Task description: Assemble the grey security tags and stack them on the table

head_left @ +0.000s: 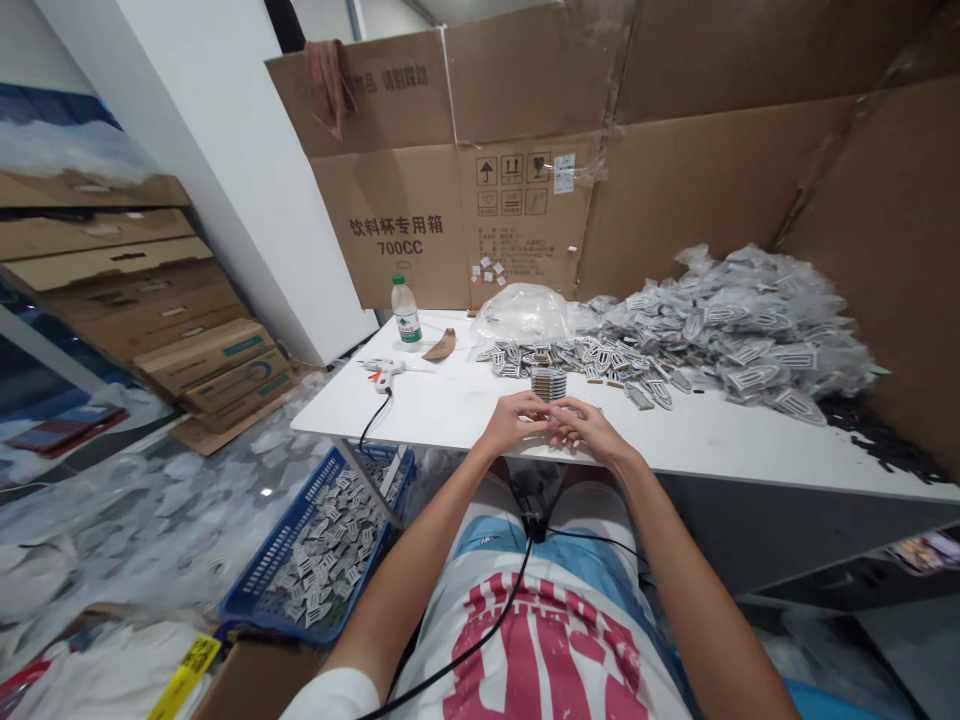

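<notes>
We look down at our own two bare hands near the centre of the frame, over the front edge of a white counter. Our left hand and right hand lean in toward each other, fingers bent, their tips meeting; we cannot tell whether they pinch anything between them. Just beyond them, at the centre, stands a neat stack of small flat pieces, layered light and dark. Behind the stack and to its right lies a loose heap of grey and white pieces, with a clear plastic bag at its back. At right of the frame rises a large mound of pieces wrapped in plastic, and dark strips lie near the counter's right end. Left of centre we see a white glue gun, a curved brown scrap and a green-capped bottle. A tall cardboard wall backs the counter, with a reddish-brown cloth hung over its upper left edge. In the lower left, beside and below the counter, a blue basket holds many more grey and white pieces. Flat cardboard boxes are piled at far left.
</notes>
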`<act>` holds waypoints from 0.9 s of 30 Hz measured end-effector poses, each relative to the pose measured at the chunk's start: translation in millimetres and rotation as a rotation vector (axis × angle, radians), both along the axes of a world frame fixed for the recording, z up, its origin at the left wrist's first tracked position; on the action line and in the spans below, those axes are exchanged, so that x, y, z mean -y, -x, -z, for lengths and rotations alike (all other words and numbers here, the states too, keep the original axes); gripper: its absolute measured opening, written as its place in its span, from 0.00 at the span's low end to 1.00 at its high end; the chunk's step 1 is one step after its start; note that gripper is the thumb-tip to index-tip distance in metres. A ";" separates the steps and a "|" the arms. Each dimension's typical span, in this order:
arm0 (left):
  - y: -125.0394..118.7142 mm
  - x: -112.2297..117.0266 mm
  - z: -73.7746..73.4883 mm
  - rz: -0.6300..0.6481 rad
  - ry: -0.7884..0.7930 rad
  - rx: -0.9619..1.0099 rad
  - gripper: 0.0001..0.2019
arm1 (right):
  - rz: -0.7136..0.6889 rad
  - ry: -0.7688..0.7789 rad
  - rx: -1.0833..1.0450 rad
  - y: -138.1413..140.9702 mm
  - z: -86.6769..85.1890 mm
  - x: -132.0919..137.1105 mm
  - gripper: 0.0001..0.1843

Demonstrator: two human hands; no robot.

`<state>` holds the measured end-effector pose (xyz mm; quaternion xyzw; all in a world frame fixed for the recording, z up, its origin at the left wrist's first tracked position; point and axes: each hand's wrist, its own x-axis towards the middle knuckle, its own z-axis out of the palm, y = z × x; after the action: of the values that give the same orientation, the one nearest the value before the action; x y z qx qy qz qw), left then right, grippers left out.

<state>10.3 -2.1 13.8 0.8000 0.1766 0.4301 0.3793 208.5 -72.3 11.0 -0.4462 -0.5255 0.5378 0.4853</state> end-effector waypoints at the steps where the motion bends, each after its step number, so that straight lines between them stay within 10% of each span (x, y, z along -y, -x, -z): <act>1: 0.2 0.4 -0.5 0.005 0.000 0.005 0.13 | -0.003 -0.008 0.006 -0.5 -0.7 0.4 0.30; 27: -5.1 5.2 2.1 -0.026 0.124 -0.057 0.17 | 0.040 0.008 0.004 3.6 6.5 -6.1 0.30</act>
<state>15.4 -7.3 11.6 0.7843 0.2243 0.4003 0.4174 204.9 -66.3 4.5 -0.4596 -0.5153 0.5292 0.4932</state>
